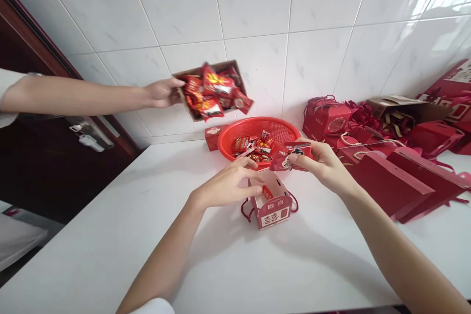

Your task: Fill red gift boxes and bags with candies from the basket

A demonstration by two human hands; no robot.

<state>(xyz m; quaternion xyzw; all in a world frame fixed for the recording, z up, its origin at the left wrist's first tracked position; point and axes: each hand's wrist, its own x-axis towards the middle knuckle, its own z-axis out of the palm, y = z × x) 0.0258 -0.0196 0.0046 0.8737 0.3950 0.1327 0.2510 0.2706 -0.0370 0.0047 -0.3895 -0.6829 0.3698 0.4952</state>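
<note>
A small red gift box (274, 215) with cord handles stands upright on the white table, its top open and a red packet (267, 192) inside. My left hand (230, 182) is at the box's left side, thumb and fingers apart, with nothing visible between them. In my right hand (318, 159), pinched between thumb and fingers, are red snack packets (290, 157), held above and just behind the box; how many I cannot tell. Right behind both hands sits a red plastic basket (224, 144) with wrapped sweets (253, 146) in it.
From the left, another person's hand (164, 93) holds a tilted cardboard box (188, 108) of red snack packets over the table's back edge. A small red box (212, 138) stands beside the basket. Red gift bags (386, 181) and boxes (326, 117) crowd the right side.
</note>
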